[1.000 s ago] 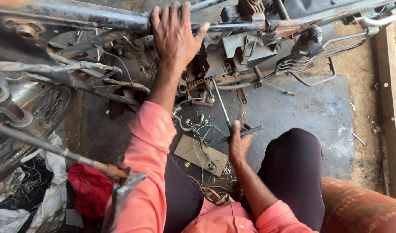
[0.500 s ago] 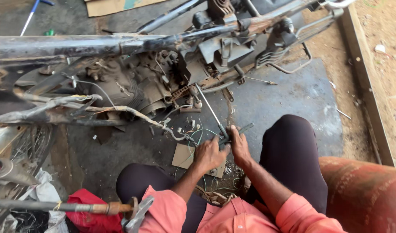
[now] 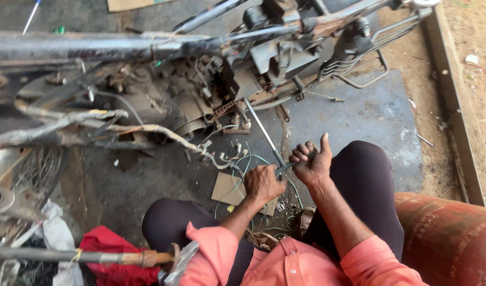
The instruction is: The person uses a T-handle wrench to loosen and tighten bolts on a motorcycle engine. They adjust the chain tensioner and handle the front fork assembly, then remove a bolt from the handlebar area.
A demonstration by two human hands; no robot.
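Steel rod (image 3: 261, 130) runs up-left from both fists; left hand (image 3: 264, 182) and right hand (image 3: 310, 165) side by side, fingers (image 3: 301, 153) clenched tight around its near end.

The motorcycle frame (image 3: 147, 47) is dull, rusty metal, greasy around the engine (image 3: 168, 106). The wrench (image 3: 284, 167) looks like dark matt metal. The cardboard piece (image 3: 229, 188) is rough brown. The floor sheet (image 3: 370, 122) is grey, scratched metal.

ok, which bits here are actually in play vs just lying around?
In play:
- left hand and right hand, both gripping the small dark tool
- thin metal rod meeting the hands
- stripped motorcycle frame

Lying about:
- cardboard piece
- red cloth
- loose green wire
- hammer
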